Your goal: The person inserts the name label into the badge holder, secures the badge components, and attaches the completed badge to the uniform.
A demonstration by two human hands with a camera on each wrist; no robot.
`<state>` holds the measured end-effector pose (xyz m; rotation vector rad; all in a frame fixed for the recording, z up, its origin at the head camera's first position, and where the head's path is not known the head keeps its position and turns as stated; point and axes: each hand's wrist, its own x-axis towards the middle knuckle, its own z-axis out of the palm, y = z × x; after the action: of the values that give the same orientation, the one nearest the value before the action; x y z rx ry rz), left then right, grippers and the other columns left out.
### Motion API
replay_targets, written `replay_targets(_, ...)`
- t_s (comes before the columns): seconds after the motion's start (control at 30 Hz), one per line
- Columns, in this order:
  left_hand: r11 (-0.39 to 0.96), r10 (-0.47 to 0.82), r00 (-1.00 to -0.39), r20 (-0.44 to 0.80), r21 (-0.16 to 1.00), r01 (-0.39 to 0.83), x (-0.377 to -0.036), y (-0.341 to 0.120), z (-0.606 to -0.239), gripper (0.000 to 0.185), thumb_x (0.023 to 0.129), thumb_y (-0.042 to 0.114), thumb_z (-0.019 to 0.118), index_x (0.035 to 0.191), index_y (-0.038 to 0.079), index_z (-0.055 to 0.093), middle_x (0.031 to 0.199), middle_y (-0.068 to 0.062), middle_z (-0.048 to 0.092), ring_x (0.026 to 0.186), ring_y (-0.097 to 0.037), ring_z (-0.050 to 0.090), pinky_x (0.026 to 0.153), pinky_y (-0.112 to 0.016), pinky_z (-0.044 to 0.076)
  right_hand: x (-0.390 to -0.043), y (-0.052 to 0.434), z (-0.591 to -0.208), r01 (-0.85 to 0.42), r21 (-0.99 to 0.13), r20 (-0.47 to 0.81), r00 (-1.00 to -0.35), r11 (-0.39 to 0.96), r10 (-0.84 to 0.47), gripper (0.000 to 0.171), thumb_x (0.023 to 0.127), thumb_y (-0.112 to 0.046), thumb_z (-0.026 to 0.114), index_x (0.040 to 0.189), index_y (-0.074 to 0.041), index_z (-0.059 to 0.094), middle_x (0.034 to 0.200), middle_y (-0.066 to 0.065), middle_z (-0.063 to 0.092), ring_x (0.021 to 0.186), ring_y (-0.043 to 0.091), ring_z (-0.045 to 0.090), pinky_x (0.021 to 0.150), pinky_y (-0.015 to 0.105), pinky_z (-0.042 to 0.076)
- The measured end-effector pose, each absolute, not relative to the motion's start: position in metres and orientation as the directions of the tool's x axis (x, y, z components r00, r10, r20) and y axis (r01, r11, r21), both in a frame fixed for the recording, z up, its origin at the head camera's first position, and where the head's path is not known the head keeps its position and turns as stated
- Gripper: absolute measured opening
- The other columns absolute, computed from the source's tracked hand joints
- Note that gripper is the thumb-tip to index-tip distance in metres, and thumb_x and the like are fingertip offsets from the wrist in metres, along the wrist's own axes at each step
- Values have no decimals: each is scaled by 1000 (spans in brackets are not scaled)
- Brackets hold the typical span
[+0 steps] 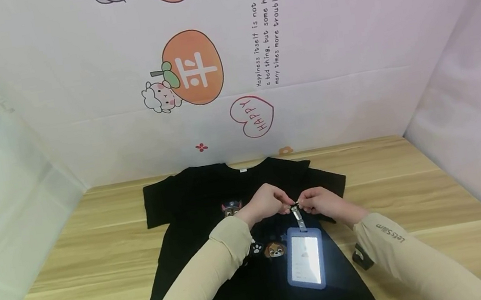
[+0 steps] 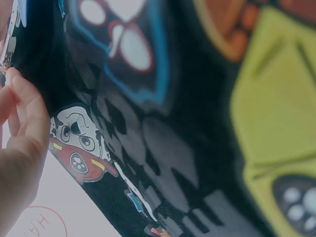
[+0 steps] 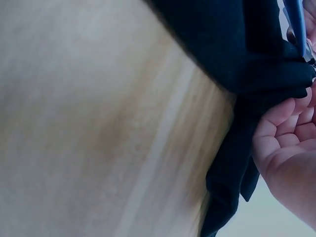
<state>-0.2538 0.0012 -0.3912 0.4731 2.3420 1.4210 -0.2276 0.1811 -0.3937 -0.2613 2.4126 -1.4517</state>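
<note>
Here both hands meet over the chest of a black shirt (image 1: 211, 201) spread flat on the desk (image 1: 74, 257). The left hand (image 1: 266, 203) and the right hand (image 1: 323, 203) each pinch at the small metal clip (image 1: 295, 208) at the top of a blue badge holder (image 1: 305, 258), their fingers curled narrowly around it and nearly touching each other. A short clear strap (image 1: 300, 220) runs from the clip down to the holder, which lies on the shirt just below the hands, its clear window bright with glare.

In the left wrist view, the left hand's fingers (image 2: 27, 106) sit beside the shirt's cartoon print (image 2: 79, 148); the clip itself is not clearly seen there. In the right wrist view, the right hand (image 3: 289, 143) curls against a bunched fold of the black cloth (image 3: 256, 74), with bare desk beside it.

The step in hand looks like fastening the clip to the shirt's front: the clip is held at the fabric, though whether its jaws have bitten the cloth cannot be told. The next move, as I judge it, calls for one hand to lift a small pinch of fabric while the other squeezes the clip open and lets it close on that fold, keeping the holder hanging straight. A dark object (image 1: 360, 258) lies under the right forearm; I cannot tell what it is.
</note>
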Motion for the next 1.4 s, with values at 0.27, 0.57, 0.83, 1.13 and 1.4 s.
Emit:
replay_targets(0.27,463,459,-878,-136,880,105,-254,3,-390,18,79,-15,59,82,-2,72,77,-6,67,66,-11,61,67,-25,56,-228,181,-395,14,-883,-176,-936,468,-304,20,97,-5,43,86,3,58,75,0,49,73,15,47,74,28,45)
replay_targets(0.57,456,434,-889,-145,886,78,-253,4,-391,20,81,-14,57,82,-2,72,75,-4,66,64,-10,59,67,-26,56,-227,181,-395,14,-875,-181,-936,483,-300,20,97,-5,43,87,3,58,77,1,51,74,15,48,75,28,47)
replay_targets(0.83,448,426,-895,-131,890,83,-253,5,-392,18,82,-12,58,83,-1,72,77,-5,67,66,-11,60,67,-26,55,-227,183,-393,6,-875,-174,-937,483,-304,20,97,-5,43,87,6,57,74,1,49,74,16,48,73,28,45)
replay_targets(1.13,410,459,-869,-182,912,26,-253,1,-392,14,87,-6,60,93,0,71,88,-7,68,76,-13,65,76,-27,57,-230,189,-398,33,-884,-209,-920,467,-331,22,98,-8,42,91,5,58,77,1,52,78,14,50,75,29,47)
replay_targets(1.4,393,517,-828,-218,920,3,-255,-15,-391,22,91,1,59,112,-1,65,98,-12,66,88,-19,66,81,-30,56,-228,195,-401,25,-887,-224,-897,462,-382,22,98,-10,45,92,7,58,76,-1,53,74,12,51,70,26,47)
